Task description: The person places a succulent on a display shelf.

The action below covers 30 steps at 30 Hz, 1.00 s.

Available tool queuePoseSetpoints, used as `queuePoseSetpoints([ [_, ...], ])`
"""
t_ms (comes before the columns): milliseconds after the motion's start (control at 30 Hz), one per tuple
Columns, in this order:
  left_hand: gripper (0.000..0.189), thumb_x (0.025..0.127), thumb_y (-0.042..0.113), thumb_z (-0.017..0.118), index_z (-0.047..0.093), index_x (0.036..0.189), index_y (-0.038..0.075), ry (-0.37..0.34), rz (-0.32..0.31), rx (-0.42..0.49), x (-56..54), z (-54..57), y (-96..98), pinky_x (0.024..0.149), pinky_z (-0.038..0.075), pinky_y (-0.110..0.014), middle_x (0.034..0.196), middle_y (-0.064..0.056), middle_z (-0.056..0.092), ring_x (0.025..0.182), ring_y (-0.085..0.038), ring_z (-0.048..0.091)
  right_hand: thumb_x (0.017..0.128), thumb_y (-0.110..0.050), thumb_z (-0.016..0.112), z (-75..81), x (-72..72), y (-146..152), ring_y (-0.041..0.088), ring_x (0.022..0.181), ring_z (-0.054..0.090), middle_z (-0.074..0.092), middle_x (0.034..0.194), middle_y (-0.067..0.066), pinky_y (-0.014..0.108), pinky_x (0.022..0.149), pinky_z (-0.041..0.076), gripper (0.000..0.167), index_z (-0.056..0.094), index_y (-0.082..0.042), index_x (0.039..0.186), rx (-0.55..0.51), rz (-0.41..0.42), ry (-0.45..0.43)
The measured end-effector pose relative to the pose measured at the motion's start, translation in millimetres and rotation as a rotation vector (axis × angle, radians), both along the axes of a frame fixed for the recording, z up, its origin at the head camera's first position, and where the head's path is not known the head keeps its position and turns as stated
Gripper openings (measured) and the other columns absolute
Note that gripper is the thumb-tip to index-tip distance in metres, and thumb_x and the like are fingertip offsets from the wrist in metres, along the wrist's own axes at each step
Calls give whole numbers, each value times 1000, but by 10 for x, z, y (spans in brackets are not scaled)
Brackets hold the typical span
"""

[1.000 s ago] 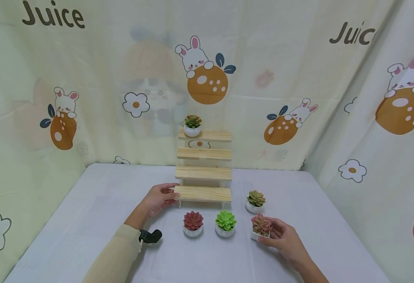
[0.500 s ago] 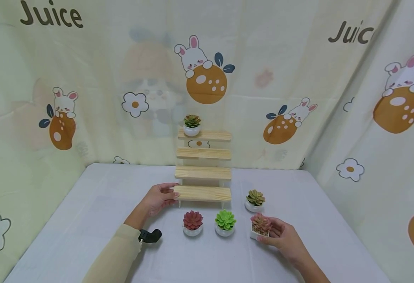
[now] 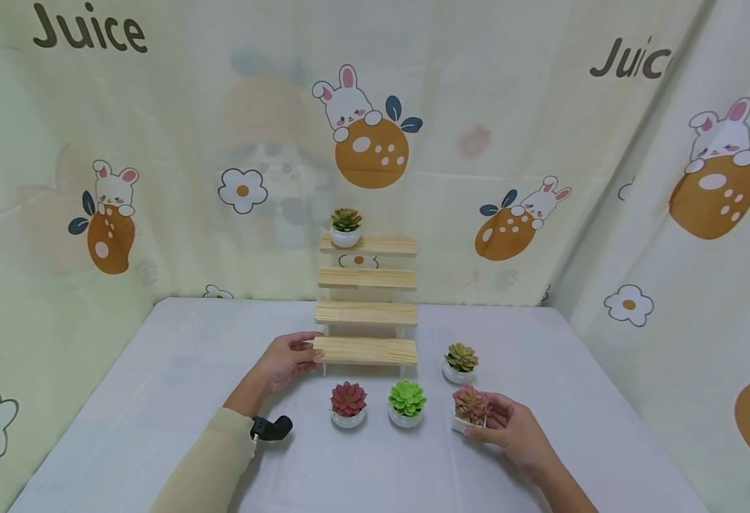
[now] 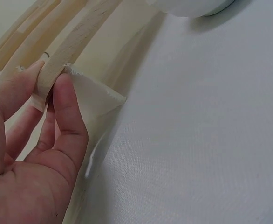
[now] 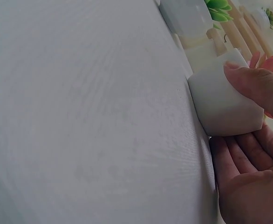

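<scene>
The left end of the lowest plank of a four-tier pale wooden stand (image 3: 367, 312) is pinched between the thumb and fingers of the left hand (image 3: 287, 363). A dusty-pink artificial succulent in an angular white pot (image 3: 471, 405) is gripped by the right hand (image 3: 514, 432), low at the white cloth-covered desk (image 3: 375, 474). Just behind it, an olive-green succulent in a round white pot (image 3: 461, 362) is set. In front of the stand, a dark-red succulent in a round white pot (image 3: 348, 404) and a bright-green succulent in a round white pot (image 3: 407, 402) are placed side by side, apart. The top plank's left end is occupied by a green, reddish-tipped succulent in a round white pot (image 3: 346, 226).
</scene>
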State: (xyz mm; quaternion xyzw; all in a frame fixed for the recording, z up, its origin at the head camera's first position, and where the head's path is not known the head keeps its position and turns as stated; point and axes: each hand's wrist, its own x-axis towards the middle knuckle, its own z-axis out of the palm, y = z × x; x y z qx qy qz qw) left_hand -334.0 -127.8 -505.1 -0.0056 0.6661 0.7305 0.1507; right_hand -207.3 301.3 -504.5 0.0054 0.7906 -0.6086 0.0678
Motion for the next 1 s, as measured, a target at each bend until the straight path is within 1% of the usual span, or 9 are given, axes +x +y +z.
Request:
queuePoseSetpoints([
  [133, 52, 94, 3, 72, 57, 143, 0, 6, -7, -2, -4, -6, -15, 76, 60, -26, 111, -8, 68, 88, -14, 69, 78, -4, 88, -20, -5, -14, -2, 107, 67, 64, 135, 21, 17, 92, 55, 76, 50, 10, 142, -13, -2, 8],
  [333, 52, 94, 2, 72, 56, 144, 0, -10, -4, 3, 3, 11, -13, 76, 60, -25, 108, -7, 68, 88, -13, 69, 76, -8, 90, -33, -4, -27, 13, 118, 66, 64, 135, 22, 19, 94, 55, 78, 51, 8, 142, 49, -51, -30],
  [400, 52, 94, 2, 72, 56, 144, 0, -11, -2, 7, 3, 11, -13, 76, 60, -25, 107, -7, 68, 87, -13, 69, 76, -8, 90, -25, -6, -33, 16, 119, 66, 63, 135, 22, 19, 94, 55, 78, 51, 8, 142, 56, -53, -34],
  [467, 52, 94, 2, 72, 56, 144, -1, -6, -5, 10, 4, 11, -14, 75, 60, -25, 107, -6, 68, 87, -13, 69, 76, -7, 90, -15, -10, -36, 12, 117, 66, 63, 135, 22, 19, 94, 55, 78, 51, 8, 142, 42, -48, -29],
  [600, 53, 94, 3, 72, 55, 144, -2, 6, -11, 19, 7, 4, -13, 74, 60, -25, 105, -6, 68, 86, -13, 68, 77, -5, 89, 9, -17, -37, 0, 107, 67, 64, 135, 22, 18, 92, 55, 78, 49, 10, 142, 8, -23, -19],
  [667, 53, 94, 2, 72, 55, 144, -2, 7, -12, 24, 5, -3, -15, 74, 60, -24, 105, -6, 68, 86, -13, 68, 77, -5, 89, 13, -19, -37, -1, 106, 67, 64, 135, 21, 17, 92, 55, 77, 49, 10, 142, 4, -17, -20],
  [767, 52, 94, 1, 71, 55, 144, -2, 5, -12, 22, -1, -11, -15, 74, 60, -25, 106, -6, 68, 87, -13, 69, 77, -6, 89, 13, -15, -38, 7, 113, 67, 63, 135, 22, 19, 93, 55, 78, 50, 9, 142, 28, -28, -23],
  [900, 51, 93, 1, 72, 57, 142, 0, -4, -5, 19, -7, -12, -5, 75, 61, -26, 108, -7, 68, 88, -14, 69, 76, -10, 90, 12, 3, -40, 26, 127, 63, 61, 138, 25, 22, 97, 55, 79, 51, 8, 142, 81, -49, -23],
  [1000, 51, 93, 1, 72, 58, 142, 0, -6, 0, 17, -9, -13, 0, 75, 61, -26, 109, -8, 69, 88, -15, 69, 77, -10, 90, 12, 7, -44, 31, 130, 60, 61, 138, 25, 23, 97, 55, 79, 51, 8, 143, 86, -52, -29],
])
